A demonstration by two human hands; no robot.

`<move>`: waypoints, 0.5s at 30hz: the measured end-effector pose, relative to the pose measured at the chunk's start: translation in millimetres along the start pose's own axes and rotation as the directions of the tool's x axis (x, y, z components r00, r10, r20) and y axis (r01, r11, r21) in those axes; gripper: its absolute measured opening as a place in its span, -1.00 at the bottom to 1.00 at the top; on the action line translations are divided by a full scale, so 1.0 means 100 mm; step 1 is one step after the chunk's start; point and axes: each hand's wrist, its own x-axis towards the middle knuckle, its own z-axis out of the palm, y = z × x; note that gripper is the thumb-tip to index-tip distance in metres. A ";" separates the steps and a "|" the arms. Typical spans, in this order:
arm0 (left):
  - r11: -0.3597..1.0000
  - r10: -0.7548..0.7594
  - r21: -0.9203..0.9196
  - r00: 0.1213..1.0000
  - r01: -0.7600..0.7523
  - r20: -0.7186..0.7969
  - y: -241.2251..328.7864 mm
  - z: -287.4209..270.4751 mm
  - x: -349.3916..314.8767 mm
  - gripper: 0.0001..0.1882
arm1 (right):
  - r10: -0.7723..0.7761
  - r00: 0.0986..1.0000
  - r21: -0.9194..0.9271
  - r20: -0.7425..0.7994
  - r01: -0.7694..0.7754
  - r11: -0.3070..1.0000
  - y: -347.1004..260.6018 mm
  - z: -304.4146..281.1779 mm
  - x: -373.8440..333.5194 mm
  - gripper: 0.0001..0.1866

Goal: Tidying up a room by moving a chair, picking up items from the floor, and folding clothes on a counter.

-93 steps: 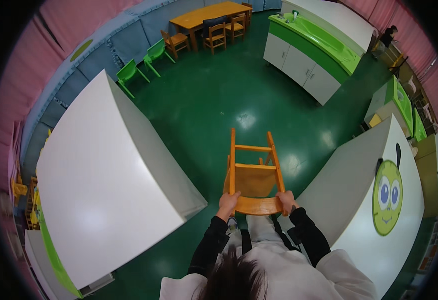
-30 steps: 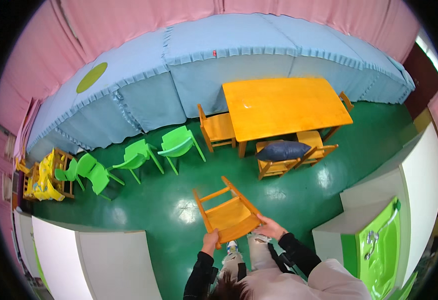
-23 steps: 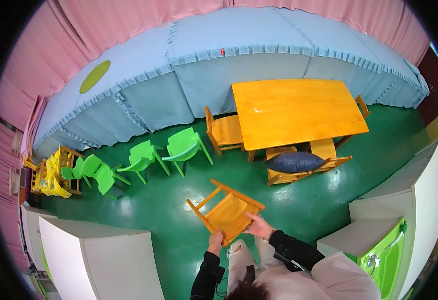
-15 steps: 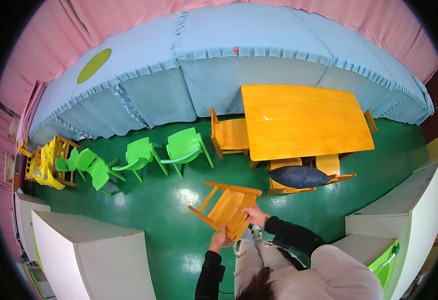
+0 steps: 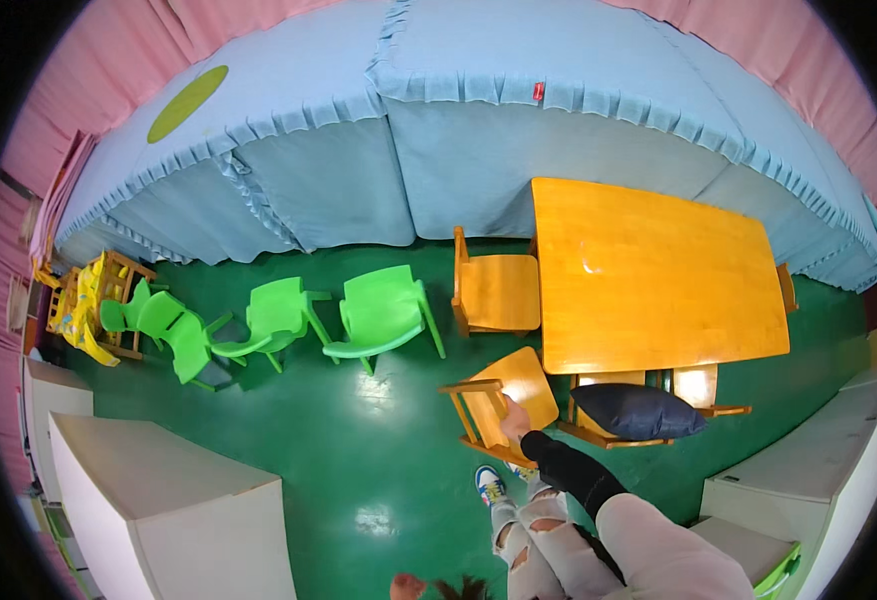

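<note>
A small wooden chair [image 5: 526, 378] is upright, with its seat toward the table's near left corner and its slatted back toward me. My right hand [image 5: 514, 422] is closed on the backrest, though some fingers are hidden behind it. I cannot tell whether all the chair's legs rest on the floor. My left hand [image 5: 407, 587] shows only in part at the lower edge, away from the chair, with its fingers not visible. The orange wooden table [image 5: 658, 270] stands just beyond the chair. My shoes are right below the chair.
Another wooden chair [image 5: 498, 290] stands at the table's left end. A dark cushion [image 5: 638, 411] lies across chairs along the near side. Several green plastic chairs [image 5: 383, 305] line up at left. Pale cabinets [image 5: 188, 510] flank both sides; a blue-draped row [image 5: 298, 190] runs behind.
The wooden chair, held in both hands before, has moved right and turned, its seat now toward the table. My left hand has let go and drawn back to the lower edge.
</note>
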 end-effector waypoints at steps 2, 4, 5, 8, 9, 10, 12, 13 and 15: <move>0.995 -0.059 -0.079 0.993 0.068 0.105 -0.16 0.25 0.12 -0.77 | -0.054 0.998 -0.089 0.016 0.055 0.994 0.04 0.01 0.28 -0.37; 0.974 -0.136 -0.154 0.971 0.168 0.197 -0.45 0.28 0.04 -0.66 | -0.061 0.992 -0.195 0.107 0.081 0.977 -0.15 0.08 0.34 -0.39; 0.962 -0.161 -0.184 0.961 0.204 0.224 -0.56 0.26 -0.04 -0.60 | -0.059 0.991 -0.185 0.120 0.081 0.979 -0.25 0.12 0.34 -0.39; 0.895 -0.199 -0.338 0.938 0.293 0.284 -1.01 0.17 -0.30 -0.42 | -0.158 0.972 -0.384 0.174 0.215 0.898 -0.52 0.46 0.22 -0.46; 0.864 -0.198 -0.404 0.940 0.301 0.279 -1.11 0.13 -0.45 -0.36 | -0.152 0.959 -0.384 0.238 0.237 0.893 -0.58 0.65 0.06 -0.45; 0.859 -0.182 -0.430 0.950 0.279 0.254 -1.09 0.24 -0.44 -0.36 | -0.140 0.951 -0.397 0.275 0.245 0.885 -0.49 0.74 -0.02 -0.44; 0.966 -0.133 -0.184 0.957 0.183 0.256 -0.42 0.77 -0.36 -0.42 | -0.186 0.928 -0.514 0.324 0.338 0.788 -0.22 0.57 -0.08 -0.34; 0.967 -0.113 -0.197 0.964 0.162 0.239 -0.17 0.90 -0.43 -0.42 | -0.210 0.900 -0.529 0.382 0.400 0.748 -0.20 0.49 -0.16 -0.34; 0.999 0.027 0.028 0.993 -0.031 0.115 0.15 1.02 -0.53 -0.58 | -0.246 0.858 -0.570 0.450 0.488 0.661 -0.16 0.40 -0.31 -0.39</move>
